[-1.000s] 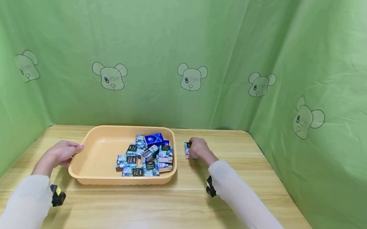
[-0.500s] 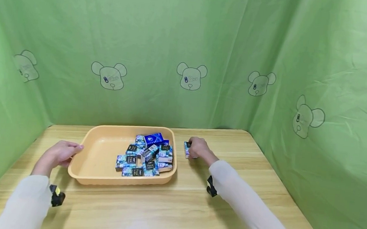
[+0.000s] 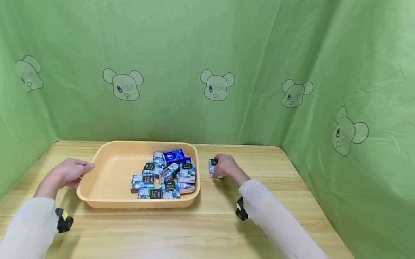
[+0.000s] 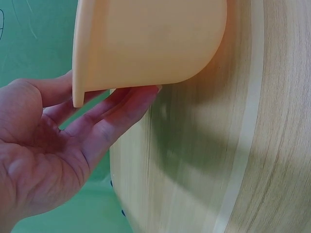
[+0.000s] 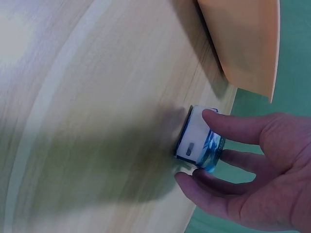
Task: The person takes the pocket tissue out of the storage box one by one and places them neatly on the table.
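Observation:
My left hand (image 3: 70, 172) grips the left rim of a shallow peach plastic tray (image 3: 109, 191), thumb over the edge. In the left wrist view, the fingers (image 4: 124, 109) lie against the outer wall from below. To the right of the tray, my right hand (image 3: 225, 166) holds a small pocket tissue pack (image 3: 211, 168) with a blue floral print and black label. The right wrist view shows this pack (image 5: 194, 138) between the thumb and the fingers, low at the wooden table. The hand covers part of it in the head view.
Several similar floral packs (image 3: 150, 181) and a plain blue pack (image 3: 173, 156) lie heaped in the tray's right half. Green curtains (image 3: 169, 115) with bear-head prints stand behind and at both sides of the wooden table (image 3: 158, 237).
My right wrist and forearm have shifted slightly to the right, while the fingers stay at the tissue pack. The left hand and tray look unmoved.

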`<state>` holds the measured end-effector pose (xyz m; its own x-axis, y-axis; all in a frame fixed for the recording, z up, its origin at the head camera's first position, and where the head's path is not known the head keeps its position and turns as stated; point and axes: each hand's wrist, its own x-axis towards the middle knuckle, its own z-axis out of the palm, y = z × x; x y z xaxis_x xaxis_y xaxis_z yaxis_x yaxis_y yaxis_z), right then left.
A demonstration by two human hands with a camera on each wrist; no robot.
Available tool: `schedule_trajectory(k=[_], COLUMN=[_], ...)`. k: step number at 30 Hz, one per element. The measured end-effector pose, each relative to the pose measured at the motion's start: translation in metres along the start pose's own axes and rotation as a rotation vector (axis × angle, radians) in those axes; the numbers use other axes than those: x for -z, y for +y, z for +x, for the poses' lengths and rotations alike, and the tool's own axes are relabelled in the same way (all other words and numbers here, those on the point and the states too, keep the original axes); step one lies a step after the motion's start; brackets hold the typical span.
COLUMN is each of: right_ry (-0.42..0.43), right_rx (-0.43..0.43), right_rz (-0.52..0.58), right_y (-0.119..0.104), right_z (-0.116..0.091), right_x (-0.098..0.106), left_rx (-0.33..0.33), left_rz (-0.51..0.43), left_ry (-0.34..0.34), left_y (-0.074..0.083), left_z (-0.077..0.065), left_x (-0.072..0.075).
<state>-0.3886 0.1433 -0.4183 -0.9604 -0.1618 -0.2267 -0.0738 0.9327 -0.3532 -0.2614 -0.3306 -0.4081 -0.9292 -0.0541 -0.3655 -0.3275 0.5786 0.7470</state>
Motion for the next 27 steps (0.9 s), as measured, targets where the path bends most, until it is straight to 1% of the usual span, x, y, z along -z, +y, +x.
schedule_trajectory(k=[5,9,14,16,20,24,27], right_ry=[-0.014,-0.003,0.026,0.041,0.043,0.039,0.051], right_rx=[-0.021,-0.011,0.020,0.037,0.056,0.075,0.108], right_rz=[0.018,0.020,0.014,-0.007,-0.008,-0.003,-0.027], right_y=[0.000,0.002,-0.001,-0.004,-0.015,-0.028,-0.039], right_z=[-0.001,-0.004,-0.009,-0.011,-0.016,-0.022,-0.026], right_x=[0.000,0.001,0.010,0.014,0.019,0.020,0.019], left_rx=[0.001,-0.004,-0.010,-0.012,-0.012,-0.015,-0.014], left_rz=[-0.011,-0.014,-0.025,-0.033,-0.044,-0.044,-0.043], left_ry=[-0.002,-0.004,-0.007,-0.007,-0.005,-0.006,-0.005], left_y=[0.000,0.000,0.000,0.000,0.001,0.002,0.002], left_z=[0.001,0.001,0.001,0.000,-0.001,-0.002,-0.003], left_x=[0.000,-0.001,-0.002,-0.002,-0.002,-0.002,-0.002])
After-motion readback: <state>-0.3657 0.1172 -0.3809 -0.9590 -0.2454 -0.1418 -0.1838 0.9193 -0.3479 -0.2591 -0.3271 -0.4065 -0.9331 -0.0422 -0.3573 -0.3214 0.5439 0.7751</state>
